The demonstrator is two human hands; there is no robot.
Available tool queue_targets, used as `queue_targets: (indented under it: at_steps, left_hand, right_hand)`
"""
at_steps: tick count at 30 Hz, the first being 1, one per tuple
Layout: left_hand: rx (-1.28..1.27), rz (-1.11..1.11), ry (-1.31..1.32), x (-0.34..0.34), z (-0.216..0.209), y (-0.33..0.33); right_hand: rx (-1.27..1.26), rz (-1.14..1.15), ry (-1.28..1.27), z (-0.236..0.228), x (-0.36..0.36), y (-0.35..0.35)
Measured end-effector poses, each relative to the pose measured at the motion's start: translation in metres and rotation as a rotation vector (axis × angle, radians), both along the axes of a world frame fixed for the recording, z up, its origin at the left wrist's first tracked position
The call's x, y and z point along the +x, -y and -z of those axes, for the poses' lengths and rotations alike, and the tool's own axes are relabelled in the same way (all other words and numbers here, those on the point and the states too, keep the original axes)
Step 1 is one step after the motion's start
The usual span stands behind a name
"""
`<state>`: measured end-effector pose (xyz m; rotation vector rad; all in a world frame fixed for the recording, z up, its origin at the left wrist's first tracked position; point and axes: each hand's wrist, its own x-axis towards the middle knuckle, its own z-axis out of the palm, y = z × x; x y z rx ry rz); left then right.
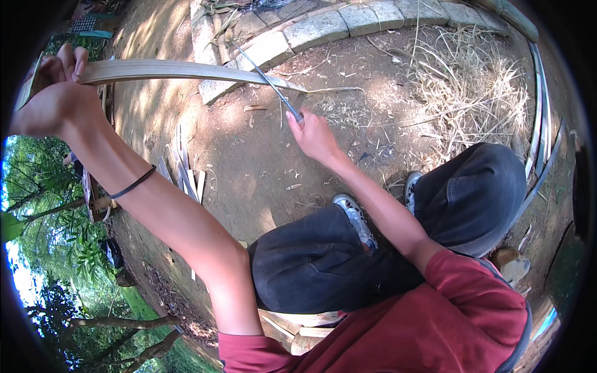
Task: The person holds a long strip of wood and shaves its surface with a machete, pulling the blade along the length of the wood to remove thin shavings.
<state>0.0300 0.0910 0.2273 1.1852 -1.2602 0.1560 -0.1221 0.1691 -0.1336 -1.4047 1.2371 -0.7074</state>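
Green foliage (68, 242) fills the far left, beyond a left hand (69, 62) raised at the upper left, its grip closed around one end of a long, pale wooden strip (168, 69). The strip stretches rightward in the air above bare dirt ground (249, 149), narrowing toward its far end. Below it, the forearm wears a black band (132, 181), and thin sticks (184, 165) lie on the dirt. A knife (278, 92) crosses the strip near the narrow end, its handle held firmly in the grip of the right hand (314, 133), and a curved line of stone blocks (317, 30) runs behind. The person sits in dark trousers (311, 258) and a red shirt (404, 326). To the right, a heap of pale shavings (469, 93) spreads near a bent knee, with long, thin slats (545, 112) beyond.
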Motion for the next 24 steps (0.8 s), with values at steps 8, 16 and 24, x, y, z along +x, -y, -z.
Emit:
queue_targets:
  at_steps: [8,16,24]
  left_hand:
    - [0.020,0.080,-0.128,0.014,-0.004,-0.002]
    - [-0.001,0.047,-0.109,-0.018,-0.002,0.005]
    - [0.029,0.061,-0.155,-0.005,0.004,0.002]
  right_hand:
    - [0.073,-0.080,-0.203,0.043,-0.013,0.013]
    - [0.039,0.054,-0.227,0.079,-0.003,-0.003]
    - [0.173,-0.008,-0.086,-0.013,-0.009,-0.011]
